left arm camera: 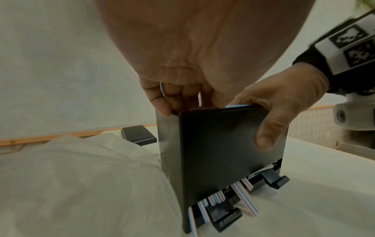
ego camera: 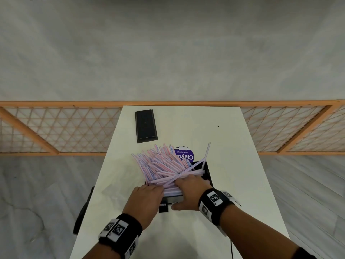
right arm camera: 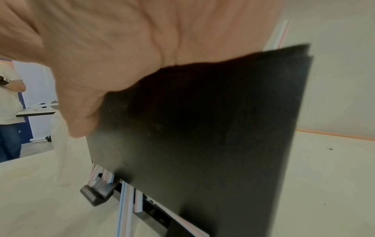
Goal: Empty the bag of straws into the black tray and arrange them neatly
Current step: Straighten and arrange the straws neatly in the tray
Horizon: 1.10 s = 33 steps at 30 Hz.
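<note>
A heap of pink-and-blue striped straws (ego camera: 162, 165) fills the black tray (ego camera: 208, 171) and fans out over its far left rim. One straw (ego camera: 207, 154) sticks up at the right. My left hand (ego camera: 158, 186) reaches into the near left corner, its fingers curled among the straws (left arm camera: 172, 99). My right hand (ego camera: 186, 181) lies over the near wall, fingers on the straws and thumb pressed on the outside of the tray (left arm camera: 223, 152). Straw ends (left arm camera: 245, 200) poke out of a slot under that wall. The right wrist view shows mostly the tray's dark wall (right arm camera: 202, 128) and my palm (right arm camera: 101, 64).
A crumpled clear bag (left arm camera: 81, 176) lies left of the tray on the white table (ego camera: 233, 165). A black oblong lid (ego camera: 146, 126) sits at the far left. A purple round label (ego camera: 184, 155) shows behind the straws. An orange lattice fence (ego camera: 56, 128) runs beyond. A person (right arm camera: 8, 104) stands off to the side.
</note>
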Motion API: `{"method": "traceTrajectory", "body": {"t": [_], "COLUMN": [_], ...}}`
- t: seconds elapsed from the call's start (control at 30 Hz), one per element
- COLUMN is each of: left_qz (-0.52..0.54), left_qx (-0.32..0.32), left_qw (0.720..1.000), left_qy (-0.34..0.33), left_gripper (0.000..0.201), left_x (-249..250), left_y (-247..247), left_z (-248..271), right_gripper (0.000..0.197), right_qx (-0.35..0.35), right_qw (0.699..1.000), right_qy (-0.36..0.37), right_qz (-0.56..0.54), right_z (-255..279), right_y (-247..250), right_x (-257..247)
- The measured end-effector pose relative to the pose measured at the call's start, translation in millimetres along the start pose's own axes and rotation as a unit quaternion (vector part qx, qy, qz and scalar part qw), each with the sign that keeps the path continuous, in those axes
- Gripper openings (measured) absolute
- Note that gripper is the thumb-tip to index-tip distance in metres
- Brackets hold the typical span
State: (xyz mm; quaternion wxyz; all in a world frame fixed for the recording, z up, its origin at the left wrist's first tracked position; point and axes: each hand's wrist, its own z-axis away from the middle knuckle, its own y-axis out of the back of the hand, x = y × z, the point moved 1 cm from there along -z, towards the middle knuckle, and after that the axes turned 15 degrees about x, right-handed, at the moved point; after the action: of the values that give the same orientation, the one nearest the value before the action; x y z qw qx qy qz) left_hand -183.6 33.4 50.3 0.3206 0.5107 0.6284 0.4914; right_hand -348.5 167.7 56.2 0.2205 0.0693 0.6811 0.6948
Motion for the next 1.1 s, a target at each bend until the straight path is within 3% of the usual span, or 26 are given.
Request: {"method": "traceTrajectory", "body": {"t": [0.2,0.27,0.4,0.7,0.77,0.83,0.93,1.03,1.1], "left_qz": [0.013,0.014,0.017,0.086,0.112,0.118,0.112,0.111,0.115], "left_qx": [0.009,0.013,0.025,-0.021,-0.044,-0.077,-0.106,-0.123,-0.125], "left_qw": [1.000,1.000,1.000,0.996,0.992,0.990,0.988,0.986,0.986], "left_qy": [-0.010,-0.005,0.005,-0.011,-0.023,-0.030,-0.021,-0.006,-0.001], "left_gripper": [0.011,0.003,0.012,0.033,0.036,0.038,0.036,0.032,0.031], "left_x": [-2,-1,0,22,27,30,29,26,25], "left_y": [-3,-1,2,10,8,4,-1,-4,-4], "left_z": [2,0,-4,-17,-19,-18,-15,-13,-13], "right_gripper": [0.069,0.059,0.042,0.049,0.041,0.019,0.011,0.013,0.031], "right_qx": [0.051,0.100,0.166,0.094,0.085,0.096,0.191,0.303,0.318], "right_qw": [0.998,0.994,0.986,0.991,0.984,0.975,0.958,0.895,0.859], "right_qy": [0.018,0.027,0.020,0.009,0.007,0.005,-0.078,-0.236,-0.315], "right_qz": [-0.035,-0.034,-0.029,-0.090,-0.158,-0.202,-0.198,-0.227,-0.250], "right_z": [13,23,41,41,42,44,44,36,25], "right_y": [8,7,-1,-2,3,12,23,37,46], "right_x": [4,7,7,4,4,3,14,39,56]}}
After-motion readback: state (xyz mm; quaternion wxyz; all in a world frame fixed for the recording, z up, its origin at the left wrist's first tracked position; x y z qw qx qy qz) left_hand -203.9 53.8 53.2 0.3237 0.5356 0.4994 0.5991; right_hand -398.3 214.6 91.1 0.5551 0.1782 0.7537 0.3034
